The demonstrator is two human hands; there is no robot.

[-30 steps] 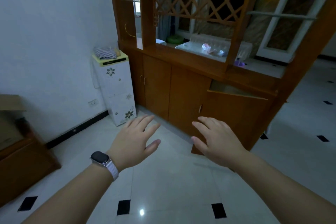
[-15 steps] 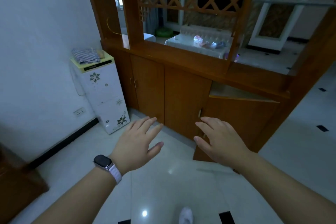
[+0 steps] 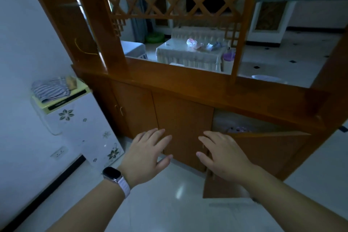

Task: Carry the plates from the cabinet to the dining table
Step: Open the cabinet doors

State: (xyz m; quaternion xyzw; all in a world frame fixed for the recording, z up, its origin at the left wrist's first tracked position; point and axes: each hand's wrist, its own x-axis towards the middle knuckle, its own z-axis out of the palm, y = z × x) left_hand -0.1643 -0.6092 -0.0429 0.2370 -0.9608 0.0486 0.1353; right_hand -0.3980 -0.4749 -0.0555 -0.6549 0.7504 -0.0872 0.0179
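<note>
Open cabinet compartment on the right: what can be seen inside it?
Inside the open compartment, something pale with a purplish pattern shows just above the open door; it is too dim to identify. The door and the right hand hide everything lower down.

The low orange-brown wooden cabinet (image 3: 184, 124) stands straight beyond both outstretched hands. Its right door (image 3: 259, 154) hangs open, just past the right hand (image 3: 224, 154). Inside the open compartment, above and beyond that hand, a pale plate with purplish patterning (image 3: 237, 129) shows dimly.
</note>
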